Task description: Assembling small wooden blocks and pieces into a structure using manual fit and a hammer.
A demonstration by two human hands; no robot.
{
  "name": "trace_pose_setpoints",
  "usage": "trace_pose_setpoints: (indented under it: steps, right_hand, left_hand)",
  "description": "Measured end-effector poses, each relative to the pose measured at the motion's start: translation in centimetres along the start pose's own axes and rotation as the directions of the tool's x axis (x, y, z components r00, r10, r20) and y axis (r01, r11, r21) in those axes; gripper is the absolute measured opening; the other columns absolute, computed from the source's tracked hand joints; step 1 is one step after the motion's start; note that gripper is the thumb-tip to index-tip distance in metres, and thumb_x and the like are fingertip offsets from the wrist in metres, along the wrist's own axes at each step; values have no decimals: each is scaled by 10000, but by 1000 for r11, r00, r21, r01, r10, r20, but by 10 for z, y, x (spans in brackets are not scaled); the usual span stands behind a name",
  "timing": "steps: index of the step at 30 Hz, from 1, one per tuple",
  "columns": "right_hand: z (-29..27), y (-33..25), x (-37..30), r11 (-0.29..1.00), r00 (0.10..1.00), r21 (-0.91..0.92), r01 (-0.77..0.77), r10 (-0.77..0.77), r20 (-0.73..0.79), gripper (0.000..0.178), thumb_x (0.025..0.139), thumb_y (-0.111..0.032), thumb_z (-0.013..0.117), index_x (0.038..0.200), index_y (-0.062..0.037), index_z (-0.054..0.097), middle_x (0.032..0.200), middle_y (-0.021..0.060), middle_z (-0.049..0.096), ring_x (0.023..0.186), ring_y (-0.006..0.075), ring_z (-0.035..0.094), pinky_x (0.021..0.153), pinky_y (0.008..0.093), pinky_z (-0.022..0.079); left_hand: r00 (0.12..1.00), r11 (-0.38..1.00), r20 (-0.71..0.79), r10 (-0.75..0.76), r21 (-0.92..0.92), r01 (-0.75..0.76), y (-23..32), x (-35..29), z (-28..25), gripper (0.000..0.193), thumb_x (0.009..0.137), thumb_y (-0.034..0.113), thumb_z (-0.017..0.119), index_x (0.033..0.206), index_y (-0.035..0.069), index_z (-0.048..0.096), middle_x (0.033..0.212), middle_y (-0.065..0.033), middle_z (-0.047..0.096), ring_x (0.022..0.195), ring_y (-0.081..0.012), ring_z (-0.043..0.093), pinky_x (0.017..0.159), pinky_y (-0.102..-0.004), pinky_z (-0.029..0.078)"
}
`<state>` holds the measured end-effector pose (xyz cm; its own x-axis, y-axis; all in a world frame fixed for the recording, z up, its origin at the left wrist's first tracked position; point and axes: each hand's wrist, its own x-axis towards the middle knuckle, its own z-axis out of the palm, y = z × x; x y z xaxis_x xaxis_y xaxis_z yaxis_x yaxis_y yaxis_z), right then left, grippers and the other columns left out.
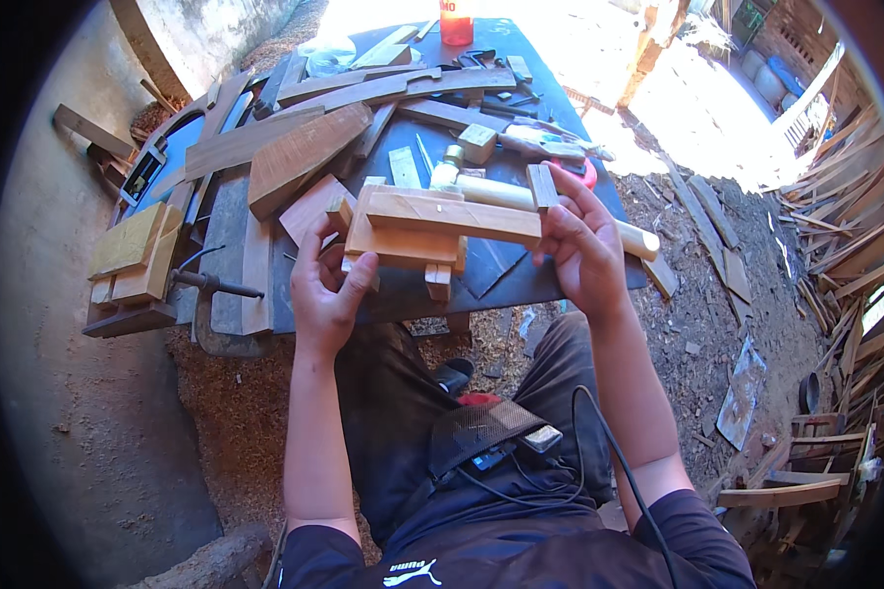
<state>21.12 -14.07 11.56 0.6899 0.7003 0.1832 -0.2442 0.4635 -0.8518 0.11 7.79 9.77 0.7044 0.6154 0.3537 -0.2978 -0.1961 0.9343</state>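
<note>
Both of my hands hold a pale wooden block assembly (452,216) above the near edge of the workbench (506,270). A long bar lies across a wider block, and short wooden pieces stick out at its ends and underside. My left hand (329,290) grips the left end, thumb in front and fingers partly hidden behind. At the right end, my right hand (584,240) has its thumb and fingers closed around the bar and a small upright block (541,187). Behind the assembly lies a pale round rod (636,240), partly covered by my right hand.
Wooden boards (304,152) and hand tools (545,142) crowd the bench's far side. A red bottle (456,25) stands at the back. A wood-jawed vise (133,260) juts out at the left. Wood strips (850,236) are piled along the right; shavings (231,422) cover the floor.
</note>
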Motion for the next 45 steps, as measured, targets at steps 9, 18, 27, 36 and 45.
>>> trace_pose_setpoints:
  steps: [9,18,27,36,45]
  right_hand:
    - [24,-30,121,310,984,-936,167,-103,142,712,878,-297,786,1476,-18,518,1133,133,746,858,232,727,754,336,585]
    - [9,-6,126,7,971,-981,193,-148,190,498,772,-370,862,1094,-16,722,1200,187,688,1121,292,663,947,400,534]
    - [38,-78,20,456,931,-820,345,-59,359,452,845,-117,813,1275,-77,681,1235,64,696,1053,161,668,828,305,569]
    - [45,-41,0,361,896,-828,430,-281,343,570,802,-187,892,1313,-121,648,1265,44,696,1039,142,675,823,299,592]
    - [43,-34,-4,282,861,-833,476,-341,377,964,774,-232,931,1546,-72,375,1200,134,617,1127,223,644,925,360,588]
  left_hand:
    - [999,998,-29,-42,37,43,5,1,1,634,895,220,780,1399,-25,485,1200,-128,646,1057,-173,670,826,-287,571]
    - [999,997,-39,1,76,2,2,5,5,590,885,232,794,1356,-13,536,1124,-101,674,966,-132,686,823,-273,563]
    - [998,997,-50,37,74,-34,-7,4,0,600,912,247,790,1372,-28,519,1062,-130,711,903,-126,691,748,-254,559]
    - [997,994,-69,33,110,-25,-5,8,1,638,915,312,784,1383,-39,529,1158,-148,700,1000,-164,711,812,-278,579]
    - [996,986,-51,78,154,-69,-3,9,1,630,922,324,776,1384,-32,537,1163,-126,697,996,-154,712,830,-281,579]
